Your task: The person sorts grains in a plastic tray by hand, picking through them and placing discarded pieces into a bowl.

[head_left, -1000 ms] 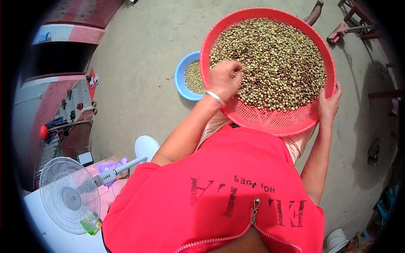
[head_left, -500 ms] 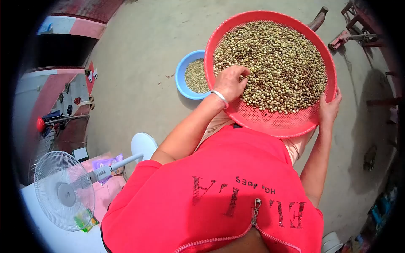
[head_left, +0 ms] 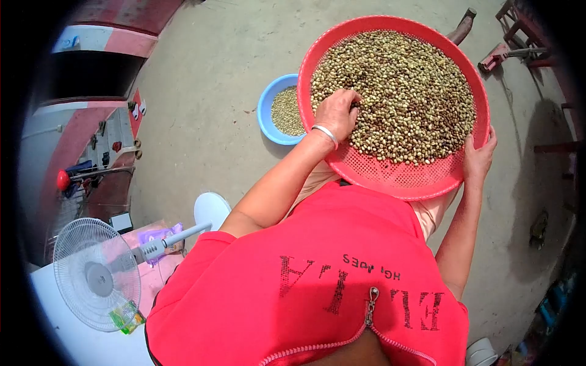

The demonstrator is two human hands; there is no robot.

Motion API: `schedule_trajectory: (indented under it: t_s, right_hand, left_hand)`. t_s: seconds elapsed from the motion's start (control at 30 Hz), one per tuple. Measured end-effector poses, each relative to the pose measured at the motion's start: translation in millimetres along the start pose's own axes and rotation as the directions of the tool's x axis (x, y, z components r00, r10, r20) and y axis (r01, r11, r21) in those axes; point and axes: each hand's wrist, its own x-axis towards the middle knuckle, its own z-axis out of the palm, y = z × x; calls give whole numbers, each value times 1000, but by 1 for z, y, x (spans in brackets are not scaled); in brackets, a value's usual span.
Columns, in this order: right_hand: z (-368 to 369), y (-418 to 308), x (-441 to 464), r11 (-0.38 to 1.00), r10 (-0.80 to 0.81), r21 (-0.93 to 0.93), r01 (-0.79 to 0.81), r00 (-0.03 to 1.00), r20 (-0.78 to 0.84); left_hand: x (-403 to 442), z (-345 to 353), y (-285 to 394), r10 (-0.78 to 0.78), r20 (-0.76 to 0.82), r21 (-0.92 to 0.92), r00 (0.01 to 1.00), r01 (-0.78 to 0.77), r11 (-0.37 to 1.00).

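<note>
A round red plastic sieve basket (head_left: 390, 180) rests over my lap, its perforated bottom showing along the near side. Small greenish-brown seeds or beans (head_left: 403, 91), some darker, cover most of it. My left hand (head_left: 337, 114) reaches over the left rim with its fingers curled down against the seeds; its fingertips are partly hidden, so what they pinch cannot be made out. On the right side, my right hand (head_left: 479, 157) grips the basket's rim. Beyond the left rim, partly covered by the basket, a blue basin (head_left: 264, 110) on the floor holds similar seeds (head_left: 287, 113).
A standing fan (head_left: 97, 277) is at lower left, beside a white surface (head_left: 58, 314) and a purple packet (head_left: 155, 235). Dark red wooden furniture (head_left: 525, 30) stands at upper right. Concrete floor (head_left: 207, 91) surrounds me.
My left hand has shifted slightly down, its fingers still curled at the seeds. The right hand keeps its hold on the rim. The whole view has shifted slightly.
</note>
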Motion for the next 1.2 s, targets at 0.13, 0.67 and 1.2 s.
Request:
schedule_trajectory:
  t_s: [0.13, 0.67, 1.2]
  right_hand:
    - [0, 1, 0, 1000, -3, -12, 3, 1000, -9]
    - [-4, -1, 1, 999, 40, 3, -40, 997, 69]
    - [-3, -2, 2, 999, 30, 29, -31, 999, 43]
  left_hand:
    - [4, -1, 3, 8, 43, 61, 999, -10, 998]
    - [2, -70, -34, -127, -160, 153, 979, 152, 977]
    - [11, -22, 16, -76, 62, -36, 995, 78, 996]
